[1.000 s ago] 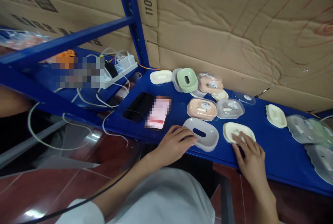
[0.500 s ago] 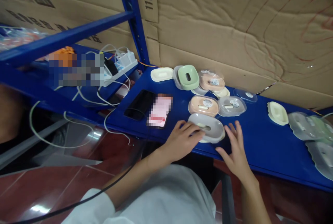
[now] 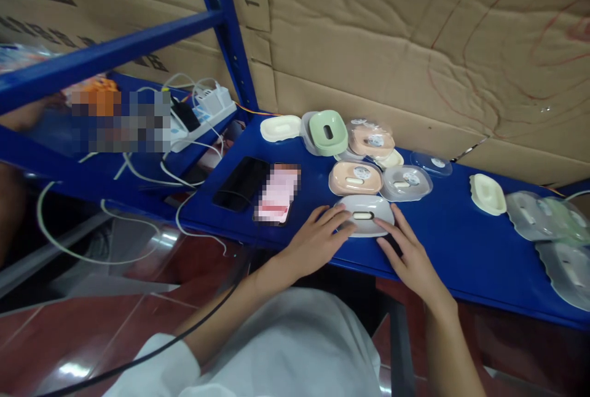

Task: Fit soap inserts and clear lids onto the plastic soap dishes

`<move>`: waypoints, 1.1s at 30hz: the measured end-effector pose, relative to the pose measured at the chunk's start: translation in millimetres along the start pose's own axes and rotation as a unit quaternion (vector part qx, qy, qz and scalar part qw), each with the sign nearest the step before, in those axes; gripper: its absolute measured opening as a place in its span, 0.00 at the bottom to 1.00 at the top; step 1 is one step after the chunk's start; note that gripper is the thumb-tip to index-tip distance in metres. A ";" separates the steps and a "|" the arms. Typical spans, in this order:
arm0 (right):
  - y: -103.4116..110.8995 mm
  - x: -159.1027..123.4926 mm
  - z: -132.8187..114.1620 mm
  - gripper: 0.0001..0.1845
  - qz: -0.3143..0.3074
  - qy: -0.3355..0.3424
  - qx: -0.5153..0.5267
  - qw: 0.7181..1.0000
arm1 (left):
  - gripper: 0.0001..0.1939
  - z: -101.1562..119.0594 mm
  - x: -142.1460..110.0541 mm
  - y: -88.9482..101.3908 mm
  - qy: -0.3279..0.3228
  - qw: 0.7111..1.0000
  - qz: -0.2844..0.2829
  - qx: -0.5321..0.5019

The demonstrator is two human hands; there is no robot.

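A shallow grey soap dish [image 3: 369, 203] with a dark oval slot lies near the front edge of the blue shelf, a cream strip showing in the slot. My left hand [image 3: 318, 240] grips its left rim, fingers over the edge. At the right side, my right hand [image 3: 410, 255] has its fingers around the rim, one fingertip near the slot. What lies under the dish is hidden. Just behind it are a peach soap dish [image 3: 341, 174] and a grey lidded soap dish [image 3: 399, 189], each under a clear cover with a round label.
Farther back are a green dish [image 3: 338, 126], a cream tray [image 3: 279, 128] and a clear lid [image 3: 433, 165]. A phone [image 3: 276, 194] lies left beside a black object [image 3: 242, 185]. More dishes [image 3: 530, 216] stand at right. A power strip [image 3: 214, 108] sits at left.
My right hand has moved in from beside the dish onto its right rim. The dish has shifted slightly, and the cream strip now lines up with its slot.
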State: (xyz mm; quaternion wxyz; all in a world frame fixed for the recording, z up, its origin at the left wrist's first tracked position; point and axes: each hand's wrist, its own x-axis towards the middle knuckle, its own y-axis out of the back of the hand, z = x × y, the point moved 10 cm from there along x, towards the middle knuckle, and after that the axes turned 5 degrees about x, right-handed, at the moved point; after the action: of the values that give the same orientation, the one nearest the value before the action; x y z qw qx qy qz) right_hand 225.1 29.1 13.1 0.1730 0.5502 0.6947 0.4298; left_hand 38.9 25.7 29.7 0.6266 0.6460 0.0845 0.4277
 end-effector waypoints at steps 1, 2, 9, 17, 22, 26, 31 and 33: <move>1.0 2.1 -1.7 0.23 0.002 0.006 -0.008 1.000 | 0.14 -1.3 -0.7 1.0 -0.002 1.000 0.007 0.002; 2.1 4.3 -3.2 0.23 0.006 0.014 -0.017 1.000 | 0.13 -3.1 -1.1 2.4 -0.001 1.000 0.015 0.002; 0.2 12.2 -4.2 0.19 0.059 0.037 -0.071 0.995 | 0.17 -13.9 -2.2 -1.7 -0.001 1.000 0.010 -0.020; -10.3 4.4 -20.2 0.24 0.023 0.087 -0.088 0.992 | 0.13 -16.1 -6.6 5.4 0.017 0.999 0.012 -0.036; 13.8 41.0 -49.1 0.24 0.049 0.110 -0.125 0.985 | 0.08 -24.3 -15.5 7.8 0.049 0.996 0.017 -0.068; 13.3 131.4 -83.8 0.21 0.088 0.102 -0.167 0.977 | 0.08 -23.0 -17.4 5.5 0.044 0.996 0.014 -0.073; -39.9 222.7 -100.3 0.26 0.016 0.101 -0.228 0.968 | 0.08 -26.4 -20.4 8.4 0.058 0.992 0.034 -0.105; -48.3 232.6 -95.2 0.22 0.007 0.098 -0.228 0.969 | 0.08 -26.5 -21.5 9.7 0.056 0.992 0.038 -0.109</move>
State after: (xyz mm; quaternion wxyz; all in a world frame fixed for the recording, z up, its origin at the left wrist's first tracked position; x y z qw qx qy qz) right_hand 49.6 201.5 83.4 0.2218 0.4563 0.5878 0.6301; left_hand 4.0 29.4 24.7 0.6712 0.5515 0.0477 0.4931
